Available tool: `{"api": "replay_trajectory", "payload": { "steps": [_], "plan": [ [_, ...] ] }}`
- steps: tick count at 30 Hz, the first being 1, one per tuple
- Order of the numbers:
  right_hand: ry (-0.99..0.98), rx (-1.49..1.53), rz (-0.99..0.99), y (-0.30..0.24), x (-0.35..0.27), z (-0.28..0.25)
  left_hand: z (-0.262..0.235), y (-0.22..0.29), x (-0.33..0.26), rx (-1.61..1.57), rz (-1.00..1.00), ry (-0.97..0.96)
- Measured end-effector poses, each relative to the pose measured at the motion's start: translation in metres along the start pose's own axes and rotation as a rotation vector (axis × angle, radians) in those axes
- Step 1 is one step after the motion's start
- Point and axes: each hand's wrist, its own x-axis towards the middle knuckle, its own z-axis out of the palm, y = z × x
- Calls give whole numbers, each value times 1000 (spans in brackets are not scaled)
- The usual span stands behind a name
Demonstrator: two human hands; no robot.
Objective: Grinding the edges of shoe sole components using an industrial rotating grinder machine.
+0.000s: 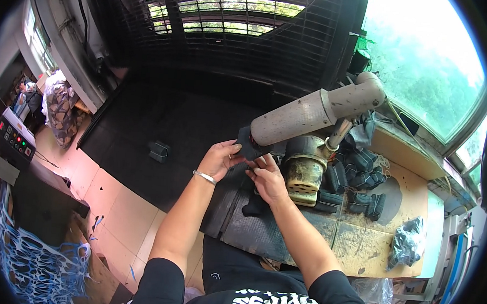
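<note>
Just in front of the dusty grey pipe (pixel 318 112), both hands meet over the dark mat (pixel 250 225) that covers the near part of the desk (pixel 360 243). Left hand (pixel 219 159), with a silver bracelet (pixel 204 177) at the wrist, has its fingers curled, pinching the edge of a small black cloth piece (pixel 248 147) held up near the pipe's end. Right hand (pixel 268 178) touches the same piece from the other side, fingertips pressed together on it. Another black piece (pixel 254 205) lies on the mat just below the right hand. Beside the hands stands a worn yellowish metal drum (pixel 303 175), under the pipe. Behind it a heap of rolled dark pieces (pixel 359 181) rests on the desk, and a crumpled black plastic bag (pixel 408 240) lies near the desk's right edge.
</note>
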Motion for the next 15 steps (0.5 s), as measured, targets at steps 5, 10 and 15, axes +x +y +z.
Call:
{"api": "replay_trajectory", "payload": {
  "steps": [5,10,15],
  "plan": [
    [28,-15,11,1,-11,-1,2,-4,-8,-19,-19,-18],
    [21,-9,16,3,-17,-2,1,-7,-10,-29,-36,-12],
    [42,5,19,1,-7,-5,1,-4,-3,-9,-34,-2]
  ]
}}
